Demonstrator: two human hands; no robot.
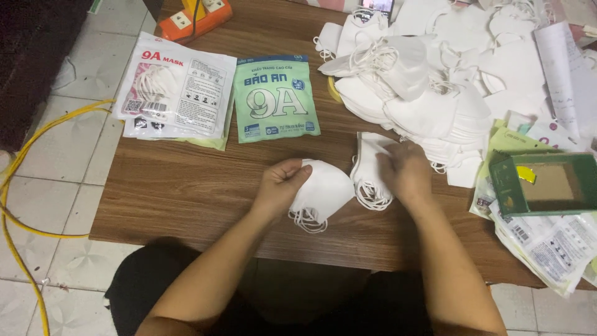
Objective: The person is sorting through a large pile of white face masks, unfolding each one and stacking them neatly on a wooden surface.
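Note:
My left hand (pixel 281 185) grips a small stack of folded white face masks (pixel 324 191) at its left edge, holding it against the wooden table (pixel 180 186). Ear loops hang out below that stack. My right hand (pixel 407 171) rests fingers-down on a second small stack of white masks (pixel 368 171) just to the right, pinching at its top. The two stacks lie side by side and touch near the middle. A big heap of loose white masks (pixel 435 81) fills the table's far right.
A green printed mask packet (pixel 275 98) and a pile of white mask packets (pixel 174 93) lie at the far left. An open green box (pixel 547 183) sits on more packets at the right edge. An orange power strip (pixel 196 18) is at the back; yellow cable (pixel 25 186) runs over the tiled floor.

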